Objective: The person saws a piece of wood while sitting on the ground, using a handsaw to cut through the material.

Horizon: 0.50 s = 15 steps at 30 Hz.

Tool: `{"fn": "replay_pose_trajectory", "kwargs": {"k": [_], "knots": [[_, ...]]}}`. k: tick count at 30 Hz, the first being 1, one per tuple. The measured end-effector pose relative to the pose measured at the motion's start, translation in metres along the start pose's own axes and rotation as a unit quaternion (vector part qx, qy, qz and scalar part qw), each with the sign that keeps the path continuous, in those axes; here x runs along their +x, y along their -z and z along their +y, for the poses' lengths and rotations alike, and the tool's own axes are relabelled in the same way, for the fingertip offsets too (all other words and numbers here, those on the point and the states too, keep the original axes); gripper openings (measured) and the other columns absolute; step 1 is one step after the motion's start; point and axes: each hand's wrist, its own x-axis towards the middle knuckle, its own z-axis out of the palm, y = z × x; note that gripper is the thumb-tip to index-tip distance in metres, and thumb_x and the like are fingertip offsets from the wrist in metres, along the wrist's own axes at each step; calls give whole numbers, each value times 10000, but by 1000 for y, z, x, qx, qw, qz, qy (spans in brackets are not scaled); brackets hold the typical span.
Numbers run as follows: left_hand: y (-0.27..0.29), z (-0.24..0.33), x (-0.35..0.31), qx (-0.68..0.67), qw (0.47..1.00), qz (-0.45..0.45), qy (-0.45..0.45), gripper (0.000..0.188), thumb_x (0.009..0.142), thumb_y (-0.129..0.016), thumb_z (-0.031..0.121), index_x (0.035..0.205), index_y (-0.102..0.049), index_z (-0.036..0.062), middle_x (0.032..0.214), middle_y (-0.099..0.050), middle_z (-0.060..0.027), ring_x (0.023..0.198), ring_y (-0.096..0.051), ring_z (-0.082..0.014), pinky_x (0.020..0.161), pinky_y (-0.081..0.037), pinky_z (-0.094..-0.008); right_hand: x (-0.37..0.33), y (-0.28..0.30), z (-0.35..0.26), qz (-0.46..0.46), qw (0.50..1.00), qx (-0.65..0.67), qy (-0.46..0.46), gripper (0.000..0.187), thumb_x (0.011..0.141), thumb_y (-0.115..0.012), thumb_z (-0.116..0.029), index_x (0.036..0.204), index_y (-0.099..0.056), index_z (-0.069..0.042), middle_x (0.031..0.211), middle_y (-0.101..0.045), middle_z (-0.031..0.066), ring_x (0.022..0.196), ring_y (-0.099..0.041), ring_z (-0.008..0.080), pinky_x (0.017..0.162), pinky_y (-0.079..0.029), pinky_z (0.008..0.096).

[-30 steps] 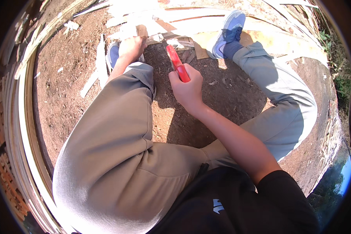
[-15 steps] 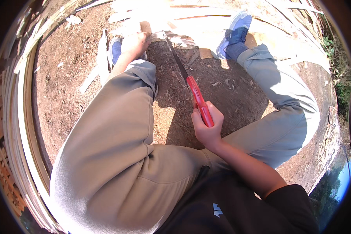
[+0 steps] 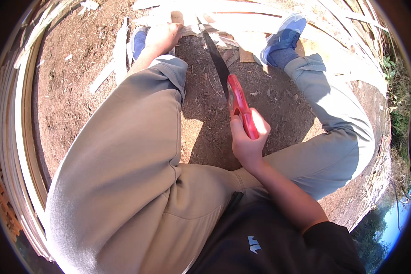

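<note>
My right hand (image 3: 250, 139) is closed round the red handle of a handsaw (image 3: 239, 98). Its dark blade (image 3: 215, 54) slants up and away to the left. The blade's far end meets a pale wooden strip (image 3: 189, 30) by my feet. My left hand (image 3: 165, 37) grips that strip just left of the blade, beside my left shoe (image 3: 139, 42); its fingertips are partly hidden. Strong glare washes out the wood beyond. My right shoe (image 3: 285, 36) rests on pale boards to the right of the cut.
Long wooden strips (image 3: 26, 114) are stacked along the left edge, with brick-coloured pieces (image 3: 4, 201) behind. Loose offcuts (image 3: 102, 76) lie on the brown dirt (image 3: 73, 100). More slats (image 3: 338, 27) spread across the far right, near green plants (image 3: 395, 91).
My right hand and the saw have shifted slightly right and away from me, and more of the blade shows. My left hand stays on the wooden strip. The whole view has shifted a little.
</note>
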Motion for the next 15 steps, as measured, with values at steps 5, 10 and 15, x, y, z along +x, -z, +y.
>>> {"fn": "replay_pose_trajectory", "kwargs": {"k": [5,10,15], "knots": [[-4,31,33,10,999,-21,-32,224,927,-665,281,1081,-708,125,941,-741,-151,906,-723,-340,821,-575,-457,96,-30,5,42,997,-45,54,172,838,-648,-66,727,-529,-12,612,-498,-32,567,-425,47,517,-369,279],[2,3,3,16,1000,-17,3,234,918,-676,280,1104,-711,143,946,-740,-154,954,-719,-320,851,-568,-449,14,-8,0,18,999,9,29,185,810,-654,-8,695,-515,-45,619,-508,-31,569,-456,41,525,-394,268],[3,11,14,27,999,-32,5,262,928,-663,296,1139,-703,146,958,-741,-154,957,-716,-319,857,-564,-441,76,-43,-12,20,999,-37,23,244,803,-666,-68,667,-470,-15,571,-474,17,533,-420,74,509,-364,316]]}}
